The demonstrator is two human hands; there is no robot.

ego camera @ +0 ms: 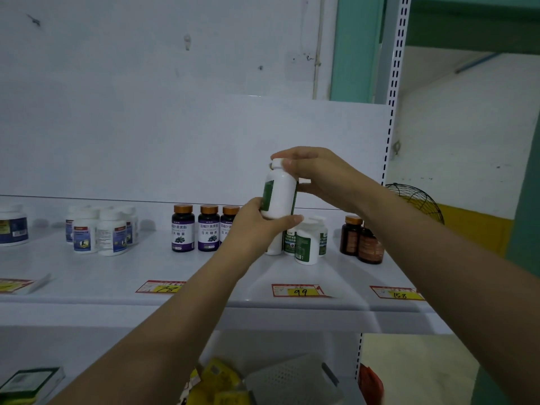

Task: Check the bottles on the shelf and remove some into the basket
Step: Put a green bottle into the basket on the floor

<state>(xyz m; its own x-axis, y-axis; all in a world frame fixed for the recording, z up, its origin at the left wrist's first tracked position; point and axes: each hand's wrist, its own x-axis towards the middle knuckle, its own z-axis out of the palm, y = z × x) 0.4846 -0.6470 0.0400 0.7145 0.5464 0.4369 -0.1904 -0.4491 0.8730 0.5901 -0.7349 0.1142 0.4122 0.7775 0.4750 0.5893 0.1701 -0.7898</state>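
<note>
View: head camera, looking forward and down at a white shelf.
Task item: white bottle with a white cap and a green label.
Item location: in the air above the shelf, in front of the back panel, directly over a group of white-and-green bottles standing on the shelf.
Left hand: grasps the lower end of the white bottle; thumb lies across the base, fingers wrap the left side.
Right hand: grasps the upper end; fingertips curl over the cap, one finger rests against the right side of the body.
Position relative to hands: the bottle is between both hands, left below, right above and to the right.
Long axis: near vertical.
Pointing: cap up, base down; the green label faces left.
Other stock: purple-labelled bottles left of the hands, brown bottles at right, white jars farther left.
Shelf edge: price tags lying flat.
Below shelf: grey perforated object; cannot tell what it is.
</note>
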